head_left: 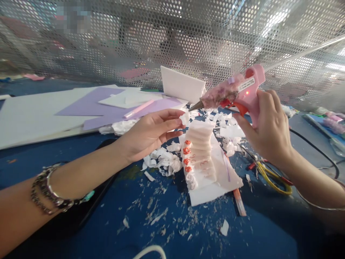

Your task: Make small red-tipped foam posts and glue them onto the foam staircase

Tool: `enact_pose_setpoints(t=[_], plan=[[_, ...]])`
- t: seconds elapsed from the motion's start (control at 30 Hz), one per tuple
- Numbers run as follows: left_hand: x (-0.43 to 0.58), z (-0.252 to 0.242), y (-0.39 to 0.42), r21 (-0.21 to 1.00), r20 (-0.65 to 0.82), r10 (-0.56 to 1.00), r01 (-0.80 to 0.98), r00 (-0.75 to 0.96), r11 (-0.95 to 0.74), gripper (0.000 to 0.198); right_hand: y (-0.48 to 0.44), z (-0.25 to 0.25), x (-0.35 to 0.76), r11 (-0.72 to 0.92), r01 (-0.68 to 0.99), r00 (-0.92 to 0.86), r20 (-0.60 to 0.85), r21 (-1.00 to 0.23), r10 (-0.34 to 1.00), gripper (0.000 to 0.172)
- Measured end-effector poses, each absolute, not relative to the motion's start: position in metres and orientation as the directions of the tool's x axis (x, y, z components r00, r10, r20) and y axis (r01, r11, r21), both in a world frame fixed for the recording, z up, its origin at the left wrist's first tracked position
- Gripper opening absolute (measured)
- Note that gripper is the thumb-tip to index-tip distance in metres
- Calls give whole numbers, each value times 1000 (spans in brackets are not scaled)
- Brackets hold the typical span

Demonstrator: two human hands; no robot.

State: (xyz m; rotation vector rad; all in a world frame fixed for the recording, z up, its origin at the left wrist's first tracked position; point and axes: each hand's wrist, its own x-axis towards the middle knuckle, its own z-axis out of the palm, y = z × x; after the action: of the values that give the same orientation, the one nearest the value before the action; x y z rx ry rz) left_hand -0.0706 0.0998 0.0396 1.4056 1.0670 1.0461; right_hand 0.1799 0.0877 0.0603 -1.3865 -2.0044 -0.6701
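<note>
A small white paper scrap (184,118) is pinched between the fingertips of my left hand (153,133). My right hand (272,126) is closed round the handle of a pink hot glue gun (252,94), its red light lit and a long glue stick (304,52) poking out the back. The gun's metal nozzle (196,106) points left, close by the scrap. Below both hands lies a stepped white paper piece (202,154) with red rosettes (187,150) down its left edge and reddish marks on the steps. It rests on a white sheet (223,185).
Torn paper scraps (164,162) litter the blue table (129,230). White boards and purple sheets (81,102) are stacked at the left, a pink pen (139,109) on top. An orange marker (239,203) and a yellow cable (272,181) lie to the right. Perforated metal (134,43) stands behind.
</note>
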Motion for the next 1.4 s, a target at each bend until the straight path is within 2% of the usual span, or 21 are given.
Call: enact_pose_setpoints(t=[0.27, 0.37, 0.57, 0.7, 0.9, 1.2, 1.4], plan=[[-77, 42, 105, 989, 104, 973, 78, 206, -122, 24, 93, 73, 207, 229, 972, -201, 707, 58, 678, 30], [-78, 42, 106, 976, 137, 965, 134, 225, -170, 22, 95, 70, 236, 155, 988, -128, 672, 19, 730, 38], [-77, 42, 106, 931, 130, 930, 280, 343, -234, 16, 86, 46, 293, -11, 995, 59, 487, -101, 871, 42], [-78, 39, 108, 832, 195, 891, 412, 410, -372, 18, 80, 28, 315, -36, 991, 82, 369, -131, 926, 39], [-79, 35, 109, 703, 263, 807, 468, 529, -536, 19, 92, 2, 347, -4, 997, 33, 356, -80, 934, 34], [-78, 34, 108, 579, 324, 789, 551, 521, -601, 20, 97, -11, 360, 17, 998, 3, 322, -59, 947, 34], [-78, 33, 110, 487, 330, 748, 575, 576, -658, 22, 97, -13, 361, 17, 999, -3, 317, -41, 949, 33]])
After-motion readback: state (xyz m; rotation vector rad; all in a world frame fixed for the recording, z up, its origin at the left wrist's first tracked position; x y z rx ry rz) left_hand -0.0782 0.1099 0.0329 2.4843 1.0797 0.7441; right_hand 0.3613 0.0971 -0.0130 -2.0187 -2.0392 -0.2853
